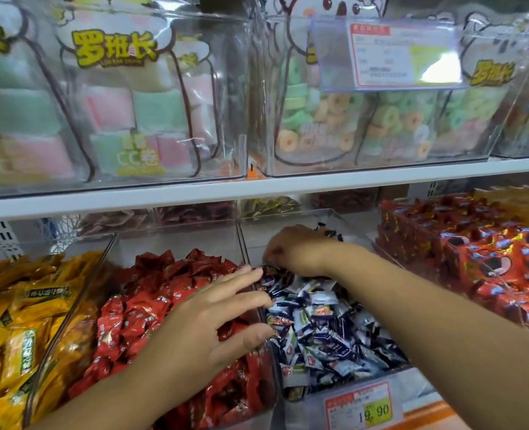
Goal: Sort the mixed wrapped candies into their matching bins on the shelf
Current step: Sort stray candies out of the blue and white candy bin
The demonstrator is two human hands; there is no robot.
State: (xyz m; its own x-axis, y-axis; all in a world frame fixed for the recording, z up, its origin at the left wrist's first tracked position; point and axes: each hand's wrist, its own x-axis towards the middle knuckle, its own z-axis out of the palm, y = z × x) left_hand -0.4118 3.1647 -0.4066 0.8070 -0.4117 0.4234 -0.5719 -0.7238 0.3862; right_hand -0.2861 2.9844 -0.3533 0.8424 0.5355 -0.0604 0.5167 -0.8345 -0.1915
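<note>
Red candies (139, 321) are what the left hand (207, 324) is lying on: palm down, fingers straight and spread, holding nothing. Its fingertips reach across the clear divider (246, 252) to the left edge of the next bin over. The right hand (297, 248) is further back in that same bin, wrist bent down, fingers curled tight round some dark wrappers (331, 233). A few ends poke out past the knuckles, but I can't count how many it's got

Counts: two hands, and four bins across the front of the lower shelf. That's yellow packs (18, 321) at the left edge, then the red ones, then blue-and-white candies (319, 324), then orange-red packs (474, 252) at the right. Two price tags too, a lower tag (362, 408) on the front edge of the blue-and-white bin and an upper tag (402, 54) on the top row

The blue-and-white pile sits right under the right hand and just right of the left fingertips
</note>
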